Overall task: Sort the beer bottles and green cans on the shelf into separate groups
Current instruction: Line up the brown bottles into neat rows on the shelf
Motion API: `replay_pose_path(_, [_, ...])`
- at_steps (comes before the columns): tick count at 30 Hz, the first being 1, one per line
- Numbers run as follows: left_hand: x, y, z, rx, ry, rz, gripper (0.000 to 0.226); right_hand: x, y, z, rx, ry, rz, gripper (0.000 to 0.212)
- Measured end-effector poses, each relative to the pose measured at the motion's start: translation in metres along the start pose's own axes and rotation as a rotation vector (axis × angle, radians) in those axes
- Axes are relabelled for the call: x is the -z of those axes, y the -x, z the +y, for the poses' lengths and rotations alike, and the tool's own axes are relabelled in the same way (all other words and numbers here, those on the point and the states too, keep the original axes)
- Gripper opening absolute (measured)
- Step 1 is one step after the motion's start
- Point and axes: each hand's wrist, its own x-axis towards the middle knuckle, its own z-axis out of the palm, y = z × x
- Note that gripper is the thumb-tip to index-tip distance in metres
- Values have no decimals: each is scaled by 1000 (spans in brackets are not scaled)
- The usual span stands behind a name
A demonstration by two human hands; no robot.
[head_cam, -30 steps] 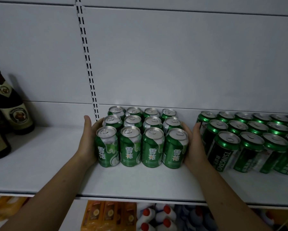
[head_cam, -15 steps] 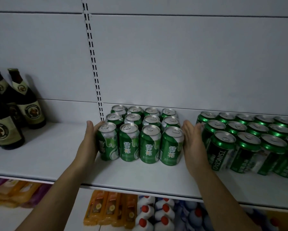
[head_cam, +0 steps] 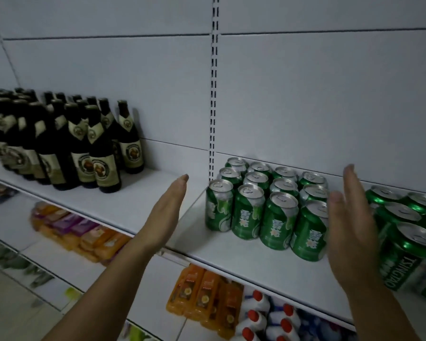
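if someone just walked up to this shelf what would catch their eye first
First, the two open hands: the left hand hovers clear of the block of green cans in the middle of the white shelf, and the right hand is raised at the block's other side. Next come the dark beer bottles clustered at the far left and the green Tsingtao cans at the right edge.

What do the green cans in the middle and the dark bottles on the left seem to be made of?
The green cans look like thin metal, probably aluminium: bare silvery tops with pull tabs, glossy printed sides. The dark bottles look like dark glass, to judge by their shine, with matte cream labels, probably paper.
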Motion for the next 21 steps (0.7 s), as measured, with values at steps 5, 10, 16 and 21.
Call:
replay_pose_path(5, [79,46,-6,-101,-225,44,86,-68,6,-58,91,180,-391,82])
replay_pose_path(10, [166,72,-22,-221,-632,102,92,-175,28,-79,190,524,-744,90])
replay_pose_path(16, [272,75,-65,-268,-930,110,99,-296,56,-98,170,608,-870,94])
replay_pose_path(21, [323,68,-87,-287,-947,87,102,-359,70,-88,42,559,-797,105])
